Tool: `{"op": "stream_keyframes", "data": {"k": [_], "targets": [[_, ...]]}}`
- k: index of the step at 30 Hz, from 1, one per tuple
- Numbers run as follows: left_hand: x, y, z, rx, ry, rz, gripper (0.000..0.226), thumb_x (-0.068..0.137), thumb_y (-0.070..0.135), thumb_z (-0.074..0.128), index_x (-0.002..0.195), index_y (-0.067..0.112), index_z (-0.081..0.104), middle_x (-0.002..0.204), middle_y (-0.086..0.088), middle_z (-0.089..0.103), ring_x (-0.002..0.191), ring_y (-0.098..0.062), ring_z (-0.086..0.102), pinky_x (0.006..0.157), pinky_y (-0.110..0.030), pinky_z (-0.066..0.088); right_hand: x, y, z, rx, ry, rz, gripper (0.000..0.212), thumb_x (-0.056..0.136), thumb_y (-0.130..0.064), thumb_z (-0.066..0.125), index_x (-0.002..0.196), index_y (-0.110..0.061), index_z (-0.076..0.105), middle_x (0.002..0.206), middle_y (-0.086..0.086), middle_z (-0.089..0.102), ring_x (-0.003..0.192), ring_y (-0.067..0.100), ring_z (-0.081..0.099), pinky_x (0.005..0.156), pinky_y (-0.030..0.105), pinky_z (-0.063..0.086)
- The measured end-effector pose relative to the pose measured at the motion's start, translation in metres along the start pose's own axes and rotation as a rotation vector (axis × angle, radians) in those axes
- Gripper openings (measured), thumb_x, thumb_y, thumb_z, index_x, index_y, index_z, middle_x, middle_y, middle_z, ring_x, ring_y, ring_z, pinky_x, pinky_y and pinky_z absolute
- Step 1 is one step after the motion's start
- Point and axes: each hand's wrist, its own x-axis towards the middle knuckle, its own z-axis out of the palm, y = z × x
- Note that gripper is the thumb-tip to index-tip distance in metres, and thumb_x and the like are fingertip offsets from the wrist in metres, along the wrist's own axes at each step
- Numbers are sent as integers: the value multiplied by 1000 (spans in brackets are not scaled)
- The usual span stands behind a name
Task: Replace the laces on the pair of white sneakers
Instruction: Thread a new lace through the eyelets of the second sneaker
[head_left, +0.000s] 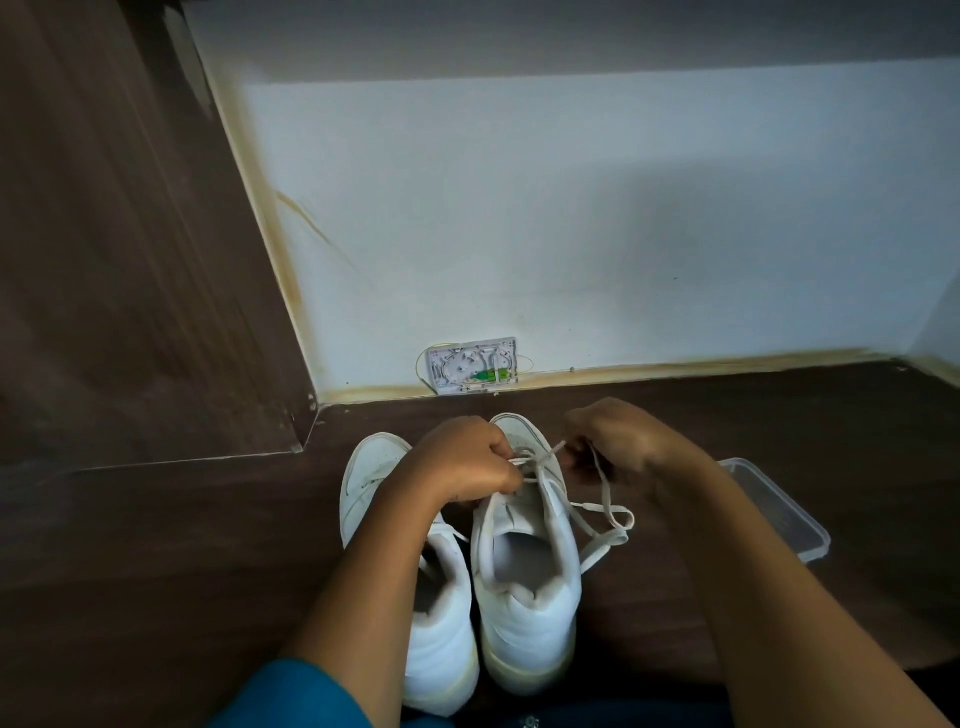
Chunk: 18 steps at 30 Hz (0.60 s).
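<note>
Both grips, left hand (464, 460) and right hand (613, 441), pinch lace (602, 512); sneaker (524, 561) toe points wallward.

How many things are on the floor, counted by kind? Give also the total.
White sneakers: 2
White lace: 1
Clear plastic container: 1
Total: 4
</note>
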Motion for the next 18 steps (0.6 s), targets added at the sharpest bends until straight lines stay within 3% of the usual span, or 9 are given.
{"op": "stream_keyframes", "data": {"k": [3,6,9,12,15,18], "targets": [[1,-2,1,-56,-10,-14,32,76,17,65,108,18,67,74,10,55,68,-11,57,59,-23,52,-3,-3,-5,-210,-2,-21,36,86,-5,43,50,-10,42,50,6,52,35,12,35,37,13,24],[1,-2,2,-72,-1,-11,29,76,17,65,105,18,68,71,11,56,64,-8,56,56,-21,49,-3,-4,-11,-245,3,-5,37,83,-4,42,47,-11,41,46,3,53,33,11,32,37,15,21],[2,0,4,-45,6,-3,22,76,16,64,97,15,70,74,6,58,68,-13,56,56,-20,42,-2,-6,-9,-183,7,30,39,84,-3,42,46,-9,44,57,8,63,41,16,35,39,17,24],[3,2,7,26,5,7,9,77,16,60,85,13,64,84,-6,55,75,-22,52,65,-27,38,4,0,-2,139,-36,15,48,86,1,39,40,-11,48,80,18,68,50,19,51,39,18,26],[4,3,10,98,49,3,19,78,19,60,92,9,68,95,-13,66,86,-27,62,69,-29,45,4,2,1,305,-94,56,30,89,0,34,63,-9,45,59,9,63,49,14,61,36,15,25],[6,4,16,166,118,8,24,76,17,57,96,11,69,99,-10,68,91,-27,64,77,-32,51,5,-2,6,167,-60,50,30,88,-1,34,60,-8,43,52,10,55,45,17,50,38,18,23]]}}
